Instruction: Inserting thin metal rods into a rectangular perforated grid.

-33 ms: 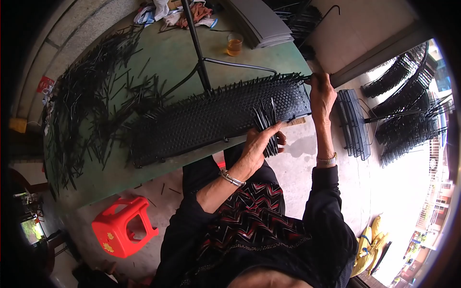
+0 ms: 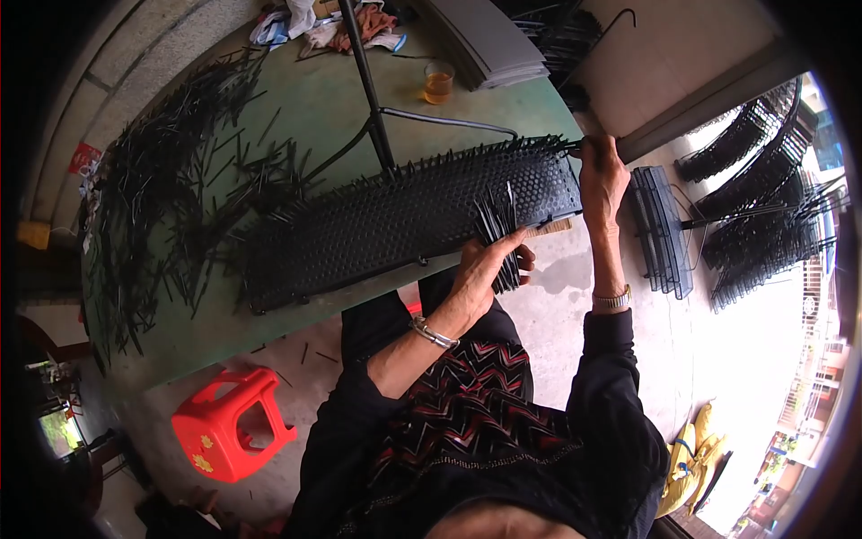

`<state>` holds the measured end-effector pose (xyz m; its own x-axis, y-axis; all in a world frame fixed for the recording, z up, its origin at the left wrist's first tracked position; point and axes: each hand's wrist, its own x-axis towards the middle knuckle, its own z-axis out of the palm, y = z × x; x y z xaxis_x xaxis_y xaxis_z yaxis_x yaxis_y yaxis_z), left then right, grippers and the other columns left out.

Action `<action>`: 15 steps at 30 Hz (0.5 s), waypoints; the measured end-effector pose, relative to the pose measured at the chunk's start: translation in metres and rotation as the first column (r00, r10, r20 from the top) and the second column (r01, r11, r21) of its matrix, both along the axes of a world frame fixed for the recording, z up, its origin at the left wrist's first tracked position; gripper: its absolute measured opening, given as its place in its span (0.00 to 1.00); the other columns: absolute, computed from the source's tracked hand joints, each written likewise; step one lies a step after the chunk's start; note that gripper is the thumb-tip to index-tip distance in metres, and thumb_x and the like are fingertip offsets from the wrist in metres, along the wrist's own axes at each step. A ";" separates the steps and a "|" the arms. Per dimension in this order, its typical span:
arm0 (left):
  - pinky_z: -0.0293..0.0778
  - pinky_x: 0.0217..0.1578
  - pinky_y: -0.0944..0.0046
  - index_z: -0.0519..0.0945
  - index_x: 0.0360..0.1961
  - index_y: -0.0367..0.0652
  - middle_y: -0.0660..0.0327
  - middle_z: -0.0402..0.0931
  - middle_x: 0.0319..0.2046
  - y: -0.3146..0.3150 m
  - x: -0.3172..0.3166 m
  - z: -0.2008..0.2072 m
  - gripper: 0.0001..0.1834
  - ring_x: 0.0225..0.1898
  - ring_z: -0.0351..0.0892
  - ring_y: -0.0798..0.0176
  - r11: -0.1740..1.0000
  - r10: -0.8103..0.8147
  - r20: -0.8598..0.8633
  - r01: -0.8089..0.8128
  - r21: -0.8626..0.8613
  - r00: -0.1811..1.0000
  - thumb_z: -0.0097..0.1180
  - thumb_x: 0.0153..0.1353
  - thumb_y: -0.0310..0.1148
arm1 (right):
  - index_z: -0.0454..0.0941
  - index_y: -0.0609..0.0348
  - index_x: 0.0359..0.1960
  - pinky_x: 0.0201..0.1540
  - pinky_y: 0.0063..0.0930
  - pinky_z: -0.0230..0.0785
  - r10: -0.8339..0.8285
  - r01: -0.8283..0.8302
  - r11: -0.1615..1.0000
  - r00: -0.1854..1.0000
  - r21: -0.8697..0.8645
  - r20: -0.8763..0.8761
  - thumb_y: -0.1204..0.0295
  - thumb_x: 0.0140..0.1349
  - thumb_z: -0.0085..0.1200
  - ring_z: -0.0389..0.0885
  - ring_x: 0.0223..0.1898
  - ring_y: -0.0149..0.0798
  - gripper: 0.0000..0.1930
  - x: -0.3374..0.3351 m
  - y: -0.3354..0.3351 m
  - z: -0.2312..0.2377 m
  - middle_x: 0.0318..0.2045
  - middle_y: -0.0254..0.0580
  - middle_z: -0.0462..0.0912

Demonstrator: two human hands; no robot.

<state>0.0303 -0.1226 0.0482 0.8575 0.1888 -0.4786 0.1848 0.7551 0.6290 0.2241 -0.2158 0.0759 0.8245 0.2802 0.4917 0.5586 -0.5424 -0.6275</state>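
A long black perforated panel [image 2: 395, 229] lies across the near part of the green table, a row of short black strips sticking out along its far edge. My left hand [image 2: 476, 280], with a bracelet at its wrist, is closed around a bundle of thin black strips [image 2: 496, 218] at the panel's near edge. Up at the panel's far right corner, my right hand [image 2: 603, 175] is pinched closed, and a thin black strip runs into its fingertips, which are mostly hidden. A black pole [image 2: 377, 144] with a bent metal brace joins the panel's far side.
Loose black strips [image 2: 171, 180] cover the left of the green table [image 2: 314, 90]. Farther back are a cup of amber liquid [image 2: 438, 83], stacked grey sheets [image 2: 485, 45] and cloths [image 2: 355, 27]. A red stool [image 2: 233, 427] stands lower left; black rake-like heads [image 2: 660, 234] lie right.
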 end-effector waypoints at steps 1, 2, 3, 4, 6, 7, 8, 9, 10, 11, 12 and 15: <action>0.80 0.26 0.63 0.78 0.36 0.41 0.58 0.80 0.25 0.001 0.000 0.000 0.13 0.28 0.81 0.64 1.000 0.004 -0.008 -0.003 0.018 1.000 0.60 0.60 0.39 | 0.76 0.61 0.41 0.38 0.31 0.75 0.000 0.000 1.000 1.000 0.000 0.000 0.70 0.65 0.51 0.86 0.33 0.43 0.08 0.003 -0.001 -0.002 0.31 0.46 0.86; 0.80 0.26 0.63 0.78 0.36 0.41 0.58 0.80 0.25 0.001 0.000 0.000 0.13 0.28 0.81 0.64 1.000 0.004 -0.008 -0.004 0.017 1.000 0.60 0.60 0.39 | 0.76 0.61 0.41 0.38 0.31 0.75 -0.003 0.003 1.000 1.000 -0.029 0.002 0.71 0.65 0.51 0.86 0.33 0.43 0.08 0.006 -0.003 -0.005 0.31 0.46 0.86; 0.80 0.25 0.63 0.78 0.35 0.41 0.58 0.80 0.26 0.001 0.000 0.000 0.13 0.28 0.81 0.64 1.000 0.013 -0.013 -0.013 0.018 1.000 0.61 0.59 0.40 | 0.76 0.61 0.41 0.38 0.31 0.75 -0.005 0.005 0.998 1.000 -0.057 0.004 0.71 0.65 0.51 0.85 0.33 0.43 0.08 0.008 -0.004 -0.006 0.30 0.46 0.86; 0.79 0.25 0.64 0.78 0.35 0.41 0.58 0.81 0.26 0.001 0.000 -0.001 0.13 0.27 0.81 0.64 1.000 0.022 -0.018 -0.022 0.017 1.000 0.61 0.59 0.40 | 0.76 0.61 0.41 0.38 0.31 0.75 -0.005 0.005 0.998 1.000 -0.058 0.004 0.71 0.65 0.51 0.85 0.33 0.43 0.08 0.010 -0.004 -0.006 0.30 0.46 0.86; 0.79 0.25 0.64 0.78 0.35 0.41 0.59 0.80 0.26 0.002 0.000 -0.001 0.13 0.27 0.81 0.64 0.999 0.030 -0.023 -0.029 0.012 0.999 0.61 0.59 0.40 | 0.76 0.62 0.40 0.37 0.31 0.75 0.018 -0.018 0.994 1.000 -0.107 0.004 0.71 0.65 0.51 0.85 0.32 0.41 0.08 0.014 -0.005 -0.005 0.30 0.48 0.85; 0.79 0.25 0.64 0.78 0.35 0.41 0.59 0.80 0.26 0.002 0.000 -0.001 0.13 0.27 0.81 0.64 0.999 0.036 -0.029 -0.035 0.009 0.999 0.61 0.59 0.40 | 0.76 0.62 0.40 0.37 0.31 0.75 0.018 -0.017 0.994 1.000 -0.108 0.004 0.71 0.65 0.51 0.85 0.32 0.41 0.08 0.017 -0.005 -0.005 0.30 0.48 0.85; 0.79 0.25 0.64 0.78 0.35 0.41 0.59 0.80 0.26 0.002 -0.001 -0.001 0.13 0.27 0.81 0.64 0.999 0.035 -0.029 -0.035 0.009 0.999 0.61 0.59 0.40 | 0.77 0.62 0.39 0.37 0.32 0.74 0.049 -0.051 0.993 0.998 -0.104 -0.029 0.71 0.64 0.51 0.85 0.32 0.42 0.08 0.021 -0.005 -0.006 0.30 0.49 0.84; 0.79 0.25 0.64 0.78 0.34 0.41 0.59 0.80 0.25 0.001 -0.002 0.000 0.13 0.26 0.81 0.65 0.999 0.048 -0.038 -0.048 0.007 0.998 0.61 0.59 0.40 | 0.77 0.62 0.38 0.37 0.33 0.74 0.079 -0.085 0.991 0.995 -0.100 -0.062 0.72 0.63 0.52 0.84 0.31 0.43 0.07 0.024 -0.004 -0.008 0.31 0.50 0.84; 0.79 0.25 0.64 0.78 0.33 0.41 0.60 0.80 0.25 0.001 -0.002 0.000 0.13 0.26 0.80 0.65 0.998 0.061 -0.046 -0.061 0.006 0.997 0.61 0.59 0.40 | 0.77 0.62 0.38 0.37 0.33 0.74 0.079 -0.085 0.991 0.995 -0.100 -0.061 0.72 0.63 0.52 0.84 0.31 0.43 0.07 0.026 -0.002 -0.009 0.31 0.50 0.84; 0.79 0.25 0.64 0.78 0.33 0.41 0.60 0.80 0.25 0.002 -0.002 -0.001 0.13 0.26 0.80 0.65 0.998 0.061 -0.045 -0.061 0.005 0.997 0.61 0.59 0.40 | 0.78 0.61 0.38 0.37 0.34 0.73 0.096 -0.093 0.984 0.995 -0.155 0.009 0.71 0.62 0.53 0.83 0.32 0.44 0.07 0.028 -0.001 -0.010 0.30 0.50 0.83; 0.79 0.25 0.64 0.79 0.33 0.42 0.60 0.80 0.24 0.003 -0.003 -0.002 0.12 0.25 0.80 0.66 0.999 0.043 -0.030 -0.043 0.005 0.999 0.61 0.59 0.40 | 0.79 0.60 0.37 0.37 0.36 0.73 0.115 -0.096 0.973 0.990 -0.209 0.077 0.70 0.61 0.55 0.82 0.32 0.46 0.07 0.029 0.001 -0.010 0.30 0.49 0.81; 0.78 0.25 0.64 0.79 0.31 0.42 0.61 0.80 0.23 0.007 -0.005 -0.004 0.11 0.25 0.80 0.66 1.000 0.013 -0.002 -0.013 0.017 1.000 0.61 0.59 0.39 | 0.81 0.55 0.36 0.37 0.37 0.71 0.030 0.004 0.953 0.994 -0.302 0.109 0.67 0.60 0.56 0.80 0.35 0.47 0.07 0.026 0.008 -0.006 0.32 0.47 0.79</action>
<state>0.0258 -0.1157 0.0439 0.8539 0.2081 -0.4770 0.1762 0.7469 0.6412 0.2498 -0.2074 0.0696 0.7651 0.4396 0.4706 0.6234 -0.6889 -0.3699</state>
